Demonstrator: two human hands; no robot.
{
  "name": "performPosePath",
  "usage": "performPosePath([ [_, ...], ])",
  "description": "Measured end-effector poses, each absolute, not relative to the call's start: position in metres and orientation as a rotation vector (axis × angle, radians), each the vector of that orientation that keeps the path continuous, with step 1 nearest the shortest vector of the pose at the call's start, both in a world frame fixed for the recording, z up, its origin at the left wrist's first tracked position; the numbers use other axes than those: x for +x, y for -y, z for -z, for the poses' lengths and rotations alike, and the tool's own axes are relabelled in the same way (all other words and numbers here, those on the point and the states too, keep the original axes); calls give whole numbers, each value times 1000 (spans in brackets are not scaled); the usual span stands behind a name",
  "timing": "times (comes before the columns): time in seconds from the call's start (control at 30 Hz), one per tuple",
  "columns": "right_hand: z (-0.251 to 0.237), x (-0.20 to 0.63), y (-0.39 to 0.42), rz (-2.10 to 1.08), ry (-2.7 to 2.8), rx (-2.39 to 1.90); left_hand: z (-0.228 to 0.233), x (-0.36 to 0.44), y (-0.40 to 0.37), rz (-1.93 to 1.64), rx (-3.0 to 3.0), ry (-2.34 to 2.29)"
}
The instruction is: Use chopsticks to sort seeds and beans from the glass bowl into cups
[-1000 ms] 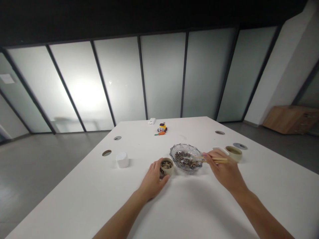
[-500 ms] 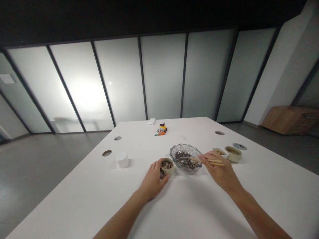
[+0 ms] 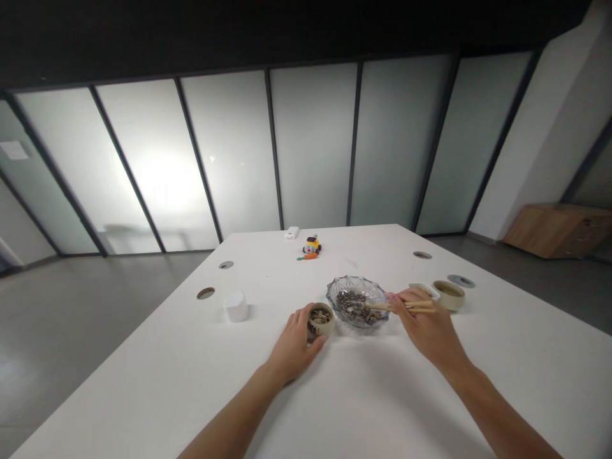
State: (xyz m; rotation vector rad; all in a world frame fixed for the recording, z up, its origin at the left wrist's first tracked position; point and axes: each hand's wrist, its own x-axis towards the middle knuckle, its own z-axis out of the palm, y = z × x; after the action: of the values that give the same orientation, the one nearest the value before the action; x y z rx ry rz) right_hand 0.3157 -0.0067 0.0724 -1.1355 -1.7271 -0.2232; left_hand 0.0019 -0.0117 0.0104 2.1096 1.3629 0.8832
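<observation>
near edge: the bench (image 3: 363, 408) lies bare between the two forearms, open to a hand.
centre: glass dish (image 3: 357, 301) of seeds stands between the hands, small cup (image 3: 320, 319) touching the left hand (image 3: 292, 347) just beside it.
right: chopsticks (image 3: 399, 307) in the right hand (image 3: 428, 325) cross the dish rim; a white dish (image 3: 427, 290) and a tan bowl (image 3: 448, 294) crowd just behind.
left: white cup (image 3: 236, 306) stands alone, bare bench around it.
far end: toy (image 3: 311, 246) and white box (image 3: 291, 233), well apart from the rest.

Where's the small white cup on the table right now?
The small white cup stands alone on the white table, left of the left hand and its seed-filled cup, just right of a round cable hole.
</observation>
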Motion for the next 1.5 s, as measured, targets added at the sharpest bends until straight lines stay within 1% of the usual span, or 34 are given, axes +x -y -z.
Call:
performPosePath([
  [0.53,-65,317,4,171,1742,-1129,-8,2,11,-899,2117,-1363],
  [0.83,-74,319,8,233,1609,-1104,-8,2,11,-906,2123,-1358],
  [0.9,-75,316,10,158,1540,-1086,-8,2,11,-905,2121,-1359],
  [1.03,-73,301,15,-232,1413,-970,-9,2,11,-895,2117,-1357],
  [1.1,-70,293,18,-333,1445,-954,-9,2,11,-899,2116,-1357],
  [1.17,-69,289,21,-282,1502,-980,-9,2,11,-896,2112,-1364],
  [1.33,-69,300,20,109,1620,-996,-10,3,12,-881,2113,-1370],
  [1.5,-60,310,10,243,1783,-1049,-11,3,13,-875,2110,-1377],
])
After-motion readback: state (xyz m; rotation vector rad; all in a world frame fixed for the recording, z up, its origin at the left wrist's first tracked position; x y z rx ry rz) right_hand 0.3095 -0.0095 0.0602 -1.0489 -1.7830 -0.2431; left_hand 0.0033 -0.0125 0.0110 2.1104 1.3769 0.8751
